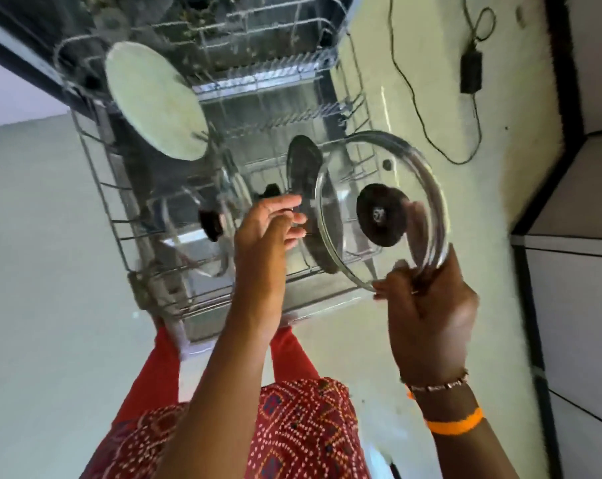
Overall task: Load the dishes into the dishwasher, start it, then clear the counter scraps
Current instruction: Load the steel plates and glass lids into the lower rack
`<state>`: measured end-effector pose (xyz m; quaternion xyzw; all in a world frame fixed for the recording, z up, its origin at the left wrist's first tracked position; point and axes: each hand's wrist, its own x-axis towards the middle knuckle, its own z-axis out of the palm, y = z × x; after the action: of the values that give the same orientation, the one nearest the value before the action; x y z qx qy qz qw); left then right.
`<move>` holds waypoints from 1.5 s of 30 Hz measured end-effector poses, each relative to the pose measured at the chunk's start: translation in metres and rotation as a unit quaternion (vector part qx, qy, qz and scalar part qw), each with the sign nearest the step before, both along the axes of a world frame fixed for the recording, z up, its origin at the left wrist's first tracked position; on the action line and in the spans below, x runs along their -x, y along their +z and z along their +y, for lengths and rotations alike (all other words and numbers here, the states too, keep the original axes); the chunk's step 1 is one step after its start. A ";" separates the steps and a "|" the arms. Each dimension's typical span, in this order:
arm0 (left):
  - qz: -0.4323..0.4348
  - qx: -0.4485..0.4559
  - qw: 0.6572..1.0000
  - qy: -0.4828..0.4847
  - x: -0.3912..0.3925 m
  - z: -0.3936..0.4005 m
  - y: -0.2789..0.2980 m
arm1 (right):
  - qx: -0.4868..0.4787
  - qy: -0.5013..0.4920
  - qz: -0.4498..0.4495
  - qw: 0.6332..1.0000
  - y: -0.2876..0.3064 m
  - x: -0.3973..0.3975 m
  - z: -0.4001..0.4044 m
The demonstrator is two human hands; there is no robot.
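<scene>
My right hand grips the metal rim of a glass pot lid with a black knob, held tilted over the right side of the pulled-out lower dishwasher rack. My left hand hovers open over the rack's middle, fingers spread, next to a dark lid standing on edge in the tines. Another glass lid with a black knob stands further left. A round pale plate leans at the rack's far left. The upper rack lies beyond it.
The open dishwasher door lies flat under the rack, just in front of my red-trousered legs. A black power adapter with its cable lies on the pale floor to the right. Dark-edged cabinet fronts run along the right side.
</scene>
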<state>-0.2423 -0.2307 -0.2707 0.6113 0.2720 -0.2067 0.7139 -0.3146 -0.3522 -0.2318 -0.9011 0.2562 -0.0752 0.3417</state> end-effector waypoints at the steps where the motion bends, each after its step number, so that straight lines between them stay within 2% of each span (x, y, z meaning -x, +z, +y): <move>1: -0.003 -0.004 1.000 -0.006 0.002 -0.014 -0.002 | -0.008 -0.018 -0.008 1.000 0.000 0.003 -0.016; 4: 0.001 -0.017 1.000 -0.024 0.007 -0.045 -0.011 | 0.008 -0.031 -0.004 0.999 -0.012 0.004 -0.060; 9: 0.041 -0.053 0.995 -0.072 0.011 -0.069 -0.033 | 0.086 0.012 0.076 0.993 -0.061 -0.013 -0.101; 13: 0.074 -0.091 0.988 -0.097 0.008 -0.069 -0.049 | 0.075 0.054 0.164 0.982 -0.107 -0.028 -0.104; 19: 0.110 -0.118 0.978 -0.134 0.006 -0.063 -0.060 | 0.063 0.106 0.221 0.967 -0.156 -0.050 -0.106; 22: 0.127 -0.122 0.974 -0.144 0.009 -0.063 -0.064 | 0.053 0.128 0.234 0.962 -0.167 -0.059 -0.108; 29: 0.142 -0.115 0.973 -0.139 0.009 -0.063 -0.066 | 0.092 0.185 0.266 0.942 -0.181 -0.075 -0.101; 34: 0.146 -0.115 0.974 -0.133 0.007 -0.063 -0.070 | -0.011 0.253 0.279 0.926 -0.188 -0.079 -0.099; 36: 0.148 -0.118 0.973 -0.131 0.007 -0.064 -0.071 | -0.012 0.282 0.274 0.919 -0.191 -0.077 -0.092; 40: 0.153 -0.120 0.971 -0.136 0.011 -0.065 -0.071 | 0.058 0.246 0.271 0.929 -0.193 -0.080 -0.084; 45: 0.155 -0.119 0.969 -0.149 0.014 -0.062 -0.070 | 0.071 0.213 0.303 0.926 -0.198 -0.091 -0.075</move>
<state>-0.2568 -0.2924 -0.3409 0.6862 0.3073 -0.3691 0.5463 -0.2237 -0.4270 -0.4293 -0.9362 0.1440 0.2576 0.1907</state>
